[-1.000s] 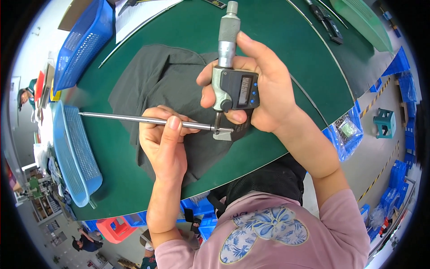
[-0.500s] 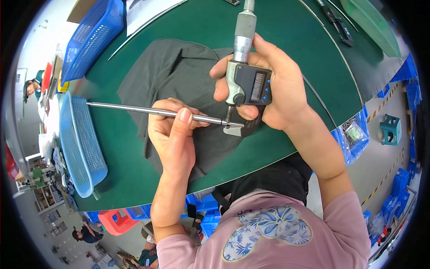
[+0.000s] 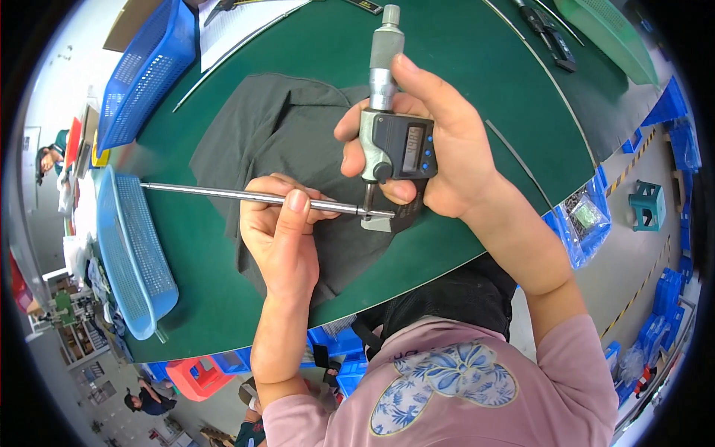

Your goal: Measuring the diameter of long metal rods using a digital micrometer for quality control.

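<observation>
My right hand is closed around a digital micrometer with a grey barrel, a small screen and blue buttons. It is held upright, thimble away from me and its measuring jaw toward me. Between thumb and fingers of my left hand is a long thin metal rod. The rod lies nearly level, its stepped right end inside the micrometer's jaw, at the spindle tip. Its left end reaches over the rim of a light blue basket. A dark grey cloth lies crumpled on the table under both hands.
On the green table a light blue basket stands at the left edge, a darker blue basket behind it. Paper lies at the back. Calipers and a green basket are at the far right. People are in the background.
The micrometer and my right hand have shifted slightly left in the picture. The rod's right end remains in the jaw, and my left hand keeps its grip.
</observation>
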